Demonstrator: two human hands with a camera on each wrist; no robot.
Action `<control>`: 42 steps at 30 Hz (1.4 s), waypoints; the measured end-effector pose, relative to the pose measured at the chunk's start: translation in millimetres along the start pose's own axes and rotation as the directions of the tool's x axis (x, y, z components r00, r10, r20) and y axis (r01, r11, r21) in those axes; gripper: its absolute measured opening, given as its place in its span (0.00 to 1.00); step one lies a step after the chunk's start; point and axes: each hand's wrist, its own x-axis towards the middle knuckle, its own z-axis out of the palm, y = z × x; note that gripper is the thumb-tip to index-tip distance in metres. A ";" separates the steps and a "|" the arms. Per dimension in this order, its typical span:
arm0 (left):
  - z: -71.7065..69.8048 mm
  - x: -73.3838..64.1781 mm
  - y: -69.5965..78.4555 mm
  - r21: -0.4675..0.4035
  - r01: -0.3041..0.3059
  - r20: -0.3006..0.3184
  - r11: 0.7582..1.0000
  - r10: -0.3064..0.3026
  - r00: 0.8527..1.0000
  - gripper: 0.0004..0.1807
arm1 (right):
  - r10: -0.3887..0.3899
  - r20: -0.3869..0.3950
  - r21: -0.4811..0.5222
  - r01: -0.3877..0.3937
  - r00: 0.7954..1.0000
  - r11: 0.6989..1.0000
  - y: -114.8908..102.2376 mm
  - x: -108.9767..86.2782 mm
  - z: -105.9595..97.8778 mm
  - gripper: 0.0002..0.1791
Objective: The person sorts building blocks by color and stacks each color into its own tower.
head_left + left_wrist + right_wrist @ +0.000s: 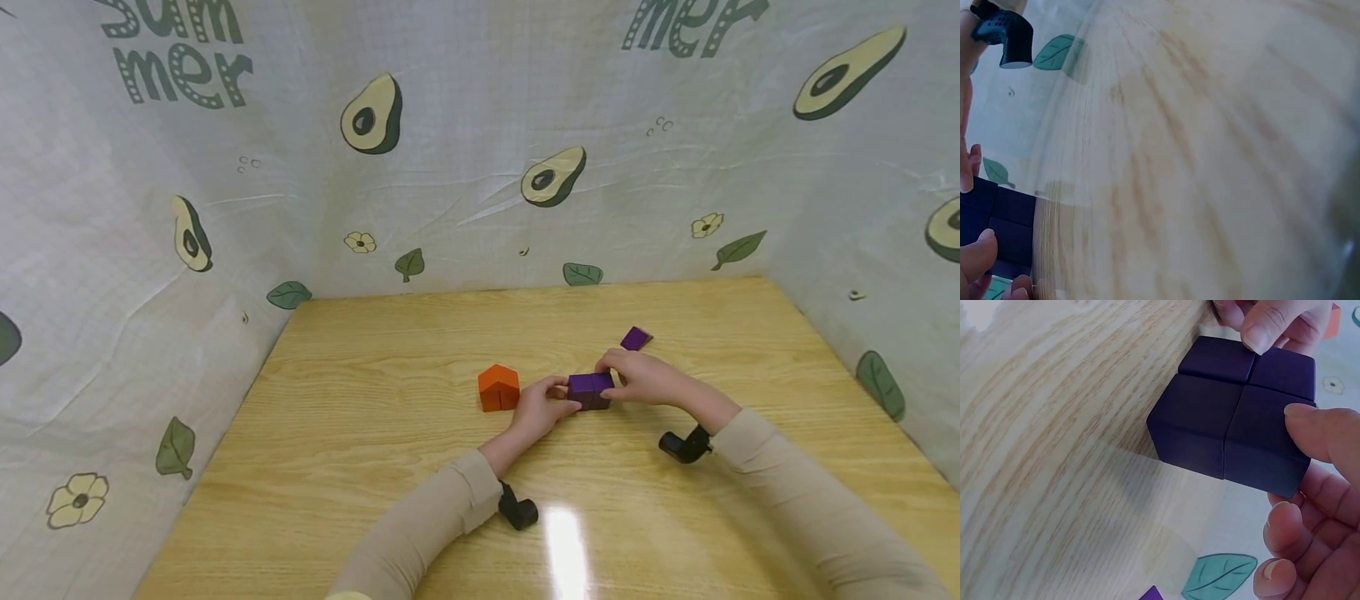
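Observation:
Several dark purple blocks (pixel 589 390) fit snugly together into one small box-like shape on the wooden table, with seams crossing their faces in the right wrist view. My left hand (pixel 538 410) grips them at the left end, thumb on the near face and fingers behind. At the right end my right hand (pixel 637 379) holds them, its thumb (pixel 1316 428) against one block and the fingertips round the far side. Left of my left hand stands a group of orange blocks (pixel 498 388) with a peaked, house-like top.
Behind my right hand lies a loose flat purple piece (pixel 636 338). A black wrist camera (pixel 517 507) hangs under the left sleeve and another (pixel 686 445) by the right. Printed fabric (pixel 465 167) walls the table (pixel 360 350) at the back and sides.

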 end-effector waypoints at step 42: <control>0.5 1.3 -1.2 0.011 -0.006 -0.015 1.000 0.006 1.000 0.21 | 0.026 0.019 0.062 -0.028 0.999 0.998 0.9 0.1 -1.4 0.20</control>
